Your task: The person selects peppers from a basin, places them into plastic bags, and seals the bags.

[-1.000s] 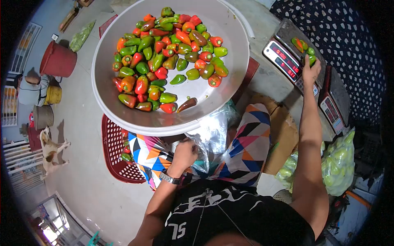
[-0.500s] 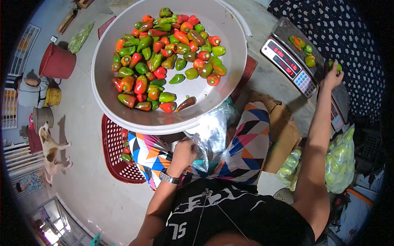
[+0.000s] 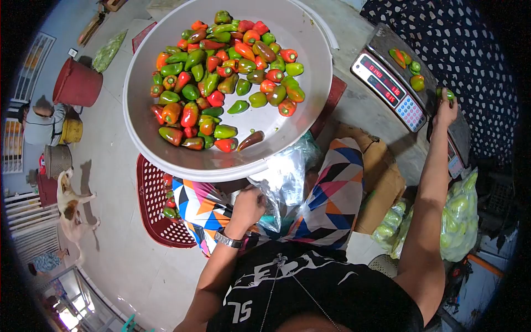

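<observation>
My left hand (image 3: 248,208), a watch on its wrist, is closed on the gathered edge of a clear plastic bag (image 3: 285,180) between my knees. Stretched far to the right, my right hand (image 3: 446,112) has its fingers around a green bell pepper (image 3: 446,94) at the side of a digital scale (image 3: 389,87). Several green and orange peppers (image 3: 416,82) lie on the scale's dark platform, and its red digits are lit. In front of me a large white basin (image 3: 145,119) holds many red, green and brownish peppers (image 3: 189,114).
A red perforated basket (image 3: 157,213) with some peppers stands below the basin. Bags of green produce (image 3: 460,218) sit by my right arm, near flattened cardboard (image 3: 381,174). A second scale (image 3: 454,157) is partly hidden. On the left are a dog (image 3: 71,207), a red tub (image 3: 77,83) and a person (image 3: 44,124).
My right hand has shifted slightly down and left with the green pepper. The scale's digits have changed. My left hand stays on the bag; the dog has moved a little.
</observation>
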`<action>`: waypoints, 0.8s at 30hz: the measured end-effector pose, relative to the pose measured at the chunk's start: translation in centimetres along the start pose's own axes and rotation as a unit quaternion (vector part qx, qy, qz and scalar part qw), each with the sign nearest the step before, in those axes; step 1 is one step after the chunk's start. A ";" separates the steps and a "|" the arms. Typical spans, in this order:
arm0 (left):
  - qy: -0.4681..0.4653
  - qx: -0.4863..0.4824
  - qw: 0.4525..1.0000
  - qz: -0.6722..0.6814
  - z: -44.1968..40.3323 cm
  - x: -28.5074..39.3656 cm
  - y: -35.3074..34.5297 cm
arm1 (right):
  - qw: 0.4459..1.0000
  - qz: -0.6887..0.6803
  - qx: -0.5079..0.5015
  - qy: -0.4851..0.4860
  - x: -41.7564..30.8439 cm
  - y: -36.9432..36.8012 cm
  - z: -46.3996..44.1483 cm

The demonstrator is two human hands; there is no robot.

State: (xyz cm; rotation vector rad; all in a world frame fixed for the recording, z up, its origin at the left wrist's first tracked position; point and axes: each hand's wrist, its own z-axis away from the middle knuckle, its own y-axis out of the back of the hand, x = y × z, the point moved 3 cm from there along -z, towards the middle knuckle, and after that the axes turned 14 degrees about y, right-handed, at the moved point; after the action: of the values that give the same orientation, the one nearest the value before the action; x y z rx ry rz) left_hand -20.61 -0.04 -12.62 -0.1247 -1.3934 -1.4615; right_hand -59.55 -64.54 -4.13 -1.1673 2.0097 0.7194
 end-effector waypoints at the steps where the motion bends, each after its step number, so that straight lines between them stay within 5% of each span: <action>1: 0.001 0.000 1.000 0.001 0.0 0.0 0.0 | 0.998 0.058 -0.034 0.020 1.9 0.2 -0.6; 12: -0.012 0.003 1.000 -0.005 0.0 -0.1 0.0 | 0.924 0.317 -0.202 0.071 -0.6 -1.3 2.9; 15: 0.007 -0.001 1.000 -0.003 0.1 0.2 0.2 | 0.906 0.377 -0.180 0.071 -1.1 -1.3 3.5; 24: -0.003 0.002 1.000 -0.018 0.1 0.2 0.2 | 0.921 0.316 -0.220 0.061 -1.7 -0.6 4.1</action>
State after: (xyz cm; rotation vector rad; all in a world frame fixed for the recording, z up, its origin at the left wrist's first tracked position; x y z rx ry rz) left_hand -20.59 -0.01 -12.31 -0.1019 -1.4103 -1.4894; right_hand -57.19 -60.89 -5.34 -0.7850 2.4322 1.5148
